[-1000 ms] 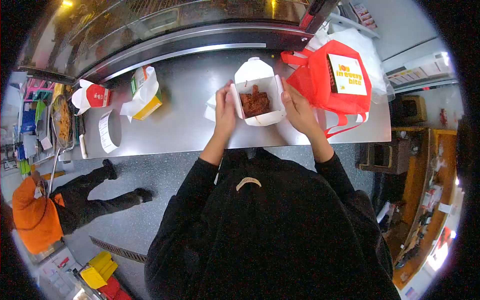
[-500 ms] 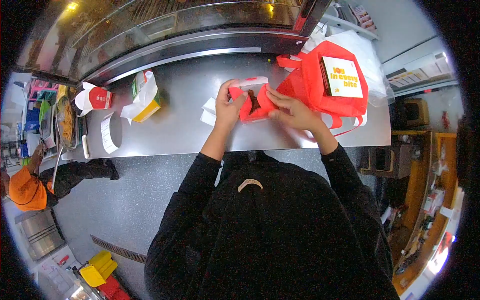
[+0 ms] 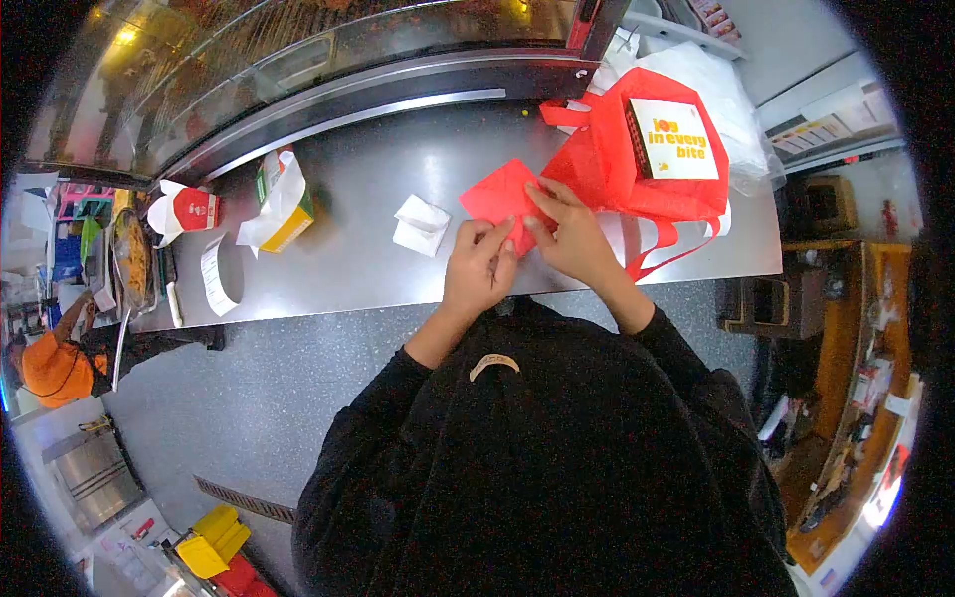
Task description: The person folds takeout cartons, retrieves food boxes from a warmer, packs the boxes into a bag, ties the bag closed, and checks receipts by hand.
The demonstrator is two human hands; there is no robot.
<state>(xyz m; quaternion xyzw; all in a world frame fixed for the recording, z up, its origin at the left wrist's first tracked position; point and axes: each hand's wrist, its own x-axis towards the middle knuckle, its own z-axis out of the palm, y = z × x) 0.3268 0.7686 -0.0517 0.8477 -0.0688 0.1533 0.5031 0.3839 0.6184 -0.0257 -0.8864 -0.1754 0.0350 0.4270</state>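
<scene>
On the steel counter (image 3: 343,234) sits a red cardboard food box (image 3: 500,191), its top folded over so its contents are hidden. My left hand (image 3: 477,267) grips its near edge, thumb and fingers pinched at the flap. From the right, my right hand (image 3: 575,231) holds the box, with fingers on the top and the thumb near the front. Just left of the box lies a folded white napkin (image 3: 422,225). A red carrier bag (image 3: 595,164) stands close to my right hand, a white printed box (image 3: 678,139) on it.
Farther left are a red-and-white carton (image 3: 195,211), a green-and-yellow carton (image 3: 288,211) and a curled receipt (image 3: 215,277). A glass-fronted cabinet (image 3: 328,104) borders the counter's back. A person in orange (image 3: 58,368) stands at far left. Clear plastic bags (image 3: 711,90) lie behind the carrier bag.
The red box was open with dark food showing; now its flaps are folded over. My left hand has moved from its side to the near edge. The view has shifted slightly.
</scene>
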